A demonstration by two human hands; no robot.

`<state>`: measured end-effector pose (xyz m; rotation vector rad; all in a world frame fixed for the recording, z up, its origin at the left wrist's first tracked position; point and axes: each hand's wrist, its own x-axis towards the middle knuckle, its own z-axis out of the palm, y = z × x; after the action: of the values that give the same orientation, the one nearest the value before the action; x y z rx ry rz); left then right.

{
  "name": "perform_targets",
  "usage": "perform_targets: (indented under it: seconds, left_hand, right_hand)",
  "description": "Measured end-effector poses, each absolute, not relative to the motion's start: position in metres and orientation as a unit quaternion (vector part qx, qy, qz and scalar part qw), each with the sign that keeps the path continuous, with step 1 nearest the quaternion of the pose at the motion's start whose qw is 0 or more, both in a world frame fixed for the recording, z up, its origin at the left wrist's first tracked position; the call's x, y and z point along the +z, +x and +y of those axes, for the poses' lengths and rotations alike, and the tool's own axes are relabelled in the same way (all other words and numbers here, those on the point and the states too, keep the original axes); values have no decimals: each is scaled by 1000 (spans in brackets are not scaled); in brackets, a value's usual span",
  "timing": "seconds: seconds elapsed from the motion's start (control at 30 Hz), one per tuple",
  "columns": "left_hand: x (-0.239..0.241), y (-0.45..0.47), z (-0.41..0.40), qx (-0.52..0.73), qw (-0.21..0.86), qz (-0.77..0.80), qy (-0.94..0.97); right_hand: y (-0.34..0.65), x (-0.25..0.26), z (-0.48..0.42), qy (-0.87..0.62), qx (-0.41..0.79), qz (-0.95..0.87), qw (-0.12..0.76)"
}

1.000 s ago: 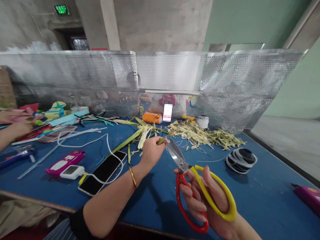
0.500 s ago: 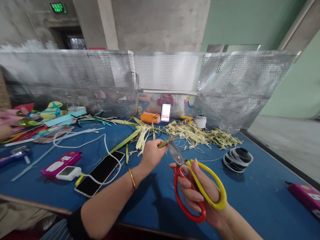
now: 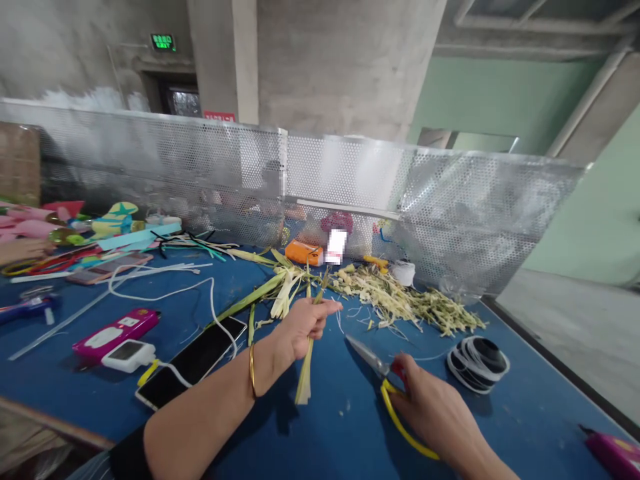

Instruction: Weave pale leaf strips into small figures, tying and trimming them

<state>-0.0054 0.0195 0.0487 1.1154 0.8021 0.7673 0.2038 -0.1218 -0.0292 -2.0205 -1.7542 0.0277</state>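
My left hand (image 3: pixel 306 325) is closed round a pale green-yellow husk strip (image 3: pixel 305 383), its index finger pointing right. The wide end of the strip hangs below the hand and a thin end sticks up above it. Low over the blue table, my right hand (image 3: pixel 425 393) grips scissors (image 3: pixel 369 355) by the handles, one yellow and one red. Their blades look shut and point up and left, apart from the strip. Loose husk leaves (image 3: pixel 283 290) lie beyond my left hand. Behind the scissors is a heap of husk trimmings (image 3: pixel 385 293).
A spool of white thread (image 3: pixel 477 363) stands at right. At left lie a black-screened phone (image 3: pixel 200 363), a magenta device (image 3: pixel 117 331) and a white cable (image 3: pixel 165 291). An orange packet (image 3: pixel 304 253) sits near the perforated metal screen (image 3: pixel 345 167). Another person's hand (image 3: pixel 25 250) shows far left.
The scissors have moved down and away from the husk strip, and my right hand has turned palm-down. My left hand has tilted the strip so its wide end hangs toward me. The view has shifted slightly.
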Motion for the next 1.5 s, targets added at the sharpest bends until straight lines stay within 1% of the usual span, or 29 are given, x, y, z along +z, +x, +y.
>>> perform_targets:
  seconds: [0.07,0.13,0.17,0.2,0.23,0.27,0.3,0.37,0.4,0.5,0.57,0.67,0.77,0.83,0.9,0.97,1.0,1.07,1.13,1.2,1.27,1.33,1.4,1.5]
  left_hand:
    - [52,-2,21,339,721,353,491]
    - [55,3,22,347,717,350,493]
    - [56,6,22,350,716,348,494]
    - [56,9,21,354,715,346,493]
    - [56,11,20,357,715,348,490]
    - [54,14,20,356,718,346,488]
    - [52,16,19,356,720,346,484]
    - [44,18,17,352,723,355,476]
    - [40,18,17,349,726,362,469]
    - [28,18,21,340,734,369,457]
    - [23,16,25,334,742,375,444]
    - [19,15,30,339,756,376,416]
    - [17,15,31,326,796,356,365]
    - [17,17,29,306,827,342,325]
    - [17,18,26,298,845,324,305]
    - [18,20,23,309,846,311,303]
    - [18,20,21,320,843,308,304]
    - [19,22,19,345,832,308,307]
    - [20,23,18,366,825,299,309]
    - [21,23,18,380,824,283,311]
    - [22,23,18,385,826,270,311]
    - [22,23,18,383,827,267,313]
    - [21,23,18,376,827,274,314]
    - [17,24,17,368,825,297,310]
  right_hand:
    - [214,-25,-119,-709,2,-686,164]
    - [214,-10,-110,-689,16,-710,143]
    - [211,1,-102,-683,30,-712,162]
    - [206,12,-93,-673,59,-706,214]
    - [200,22,-81,-661,117,-685,284]
    - [193,30,-70,-646,198,-650,348]
    - [185,35,-58,-626,288,-611,389]
    - [171,35,-39,-574,421,-556,428]
    - [165,32,-31,-553,456,-544,436]
    - [161,13,-17,-529,493,-516,460]
    - [170,4,-9,-570,437,-524,457]
    - [196,0,2,-679,247,-534,439]
    - [225,2,3,-734,137,-507,431]
    - [238,4,-8,-763,18,-508,400]
    - [243,7,-24,-758,-166,-547,315]
    - [239,8,-40,-710,-301,-579,265]
    - [234,9,-46,-683,-334,-592,267]
    - [220,8,-53,-632,-348,-626,295]
    - [205,6,-55,-595,-312,-664,327]
    - [191,3,-56,-574,-237,-693,366]
    - [178,1,-58,-578,-115,-693,415]
    - [167,-1,-62,-597,43,-659,456]
    - [156,-3,-66,-603,177,-618,472]
    - [146,-7,-67,-585,287,-583,485]
